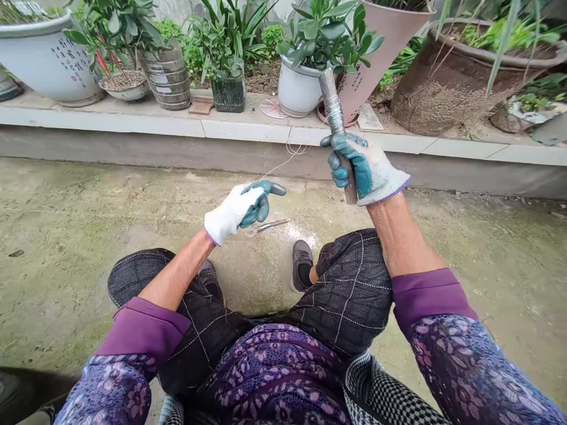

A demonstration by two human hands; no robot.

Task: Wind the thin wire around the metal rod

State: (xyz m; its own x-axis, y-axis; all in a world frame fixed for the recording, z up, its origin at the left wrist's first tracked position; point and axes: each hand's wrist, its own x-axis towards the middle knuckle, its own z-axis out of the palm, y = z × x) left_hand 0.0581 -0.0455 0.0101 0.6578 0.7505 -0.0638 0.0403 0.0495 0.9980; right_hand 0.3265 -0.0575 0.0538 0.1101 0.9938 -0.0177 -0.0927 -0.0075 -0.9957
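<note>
I sit with both gloved hands raised over my knees. My right hand [361, 168] is wrapped round a grey metal rod [333, 109] held nearly upright, its upper part wound with thin wire. A fine wire [283, 165] runs from the rod down and left to my left hand [241, 209], whose fingers are closed on it with the forefinger sticking out. A pair of pliers [270, 225] lies on the concrete ground just beyond my left hand, between my shoes.
A low tiled ledge [248, 130] crosses ahead, carrying several potted plants: a big white pot [46, 59] at left, a white pot [297, 88] in the middle, a large brown pot [465, 77] at right. Stained concrete ground [88, 206] spreads on both sides.
</note>
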